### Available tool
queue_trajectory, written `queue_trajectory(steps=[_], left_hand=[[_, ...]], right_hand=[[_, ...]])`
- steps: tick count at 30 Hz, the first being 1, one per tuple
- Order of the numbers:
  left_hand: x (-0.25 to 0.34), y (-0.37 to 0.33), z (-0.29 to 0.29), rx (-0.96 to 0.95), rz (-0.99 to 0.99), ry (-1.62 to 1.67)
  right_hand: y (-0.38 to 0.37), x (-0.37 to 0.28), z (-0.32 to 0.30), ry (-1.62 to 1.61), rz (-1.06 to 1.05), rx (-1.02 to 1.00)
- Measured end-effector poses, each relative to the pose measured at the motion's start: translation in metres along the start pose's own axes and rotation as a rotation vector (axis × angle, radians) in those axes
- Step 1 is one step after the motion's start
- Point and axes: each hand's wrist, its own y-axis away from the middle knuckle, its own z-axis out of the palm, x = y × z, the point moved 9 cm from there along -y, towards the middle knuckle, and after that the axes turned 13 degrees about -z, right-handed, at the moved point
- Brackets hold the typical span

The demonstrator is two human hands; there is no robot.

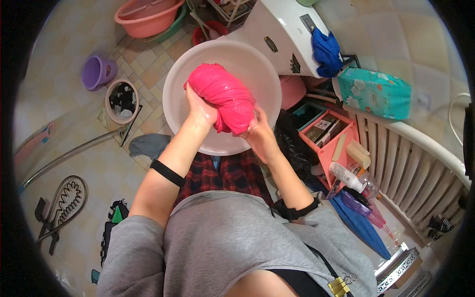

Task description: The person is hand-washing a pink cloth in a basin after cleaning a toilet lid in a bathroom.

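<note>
A bright pink wet cloth, rolled and twisted into a thick bundle, is held up over a large whitish basin. Its folds shine with water. My left hand cups the bundle from its left underside, fingers partly hidden behind it. At the lower right end, my right hand grips the cloth, with its fingertips curled out of sight. Little of the basin's inside shows behind the bundle, and I cannot tell whether water stands in it.
A purple bucket, a small bin and a grey cloth are at left. Stacked pink and green tubs stand far left. Right are a white appliance, blue cloth, teal package and coral rack with bottles.
</note>
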Motion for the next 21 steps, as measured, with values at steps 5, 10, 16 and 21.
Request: queue_trajectory(steps=[5, 10, 16, 21], left_hand=[[-0.008, -0.001, -0.014, 0.033, 0.034, 0.007], [-0.031, 0.004, -0.017, 0.094, -0.052, 0.014], [-0.043, 0.028, -0.008, -0.058, -0.271, -0.021], [-0.034, 0.025, -0.003, -0.100, -0.147, -0.016]], right_hand=[[0.017, -0.046, 0.022, 1.584, -0.797, -0.234], [0.019, -0.042, 0.037, 1.620, -1.345, -0.321], [-0.001, -0.075, 0.043, 1.467, -1.121, -0.406], [-0.021, -0.054, -0.007, 0.991, -0.660, 0.087]])
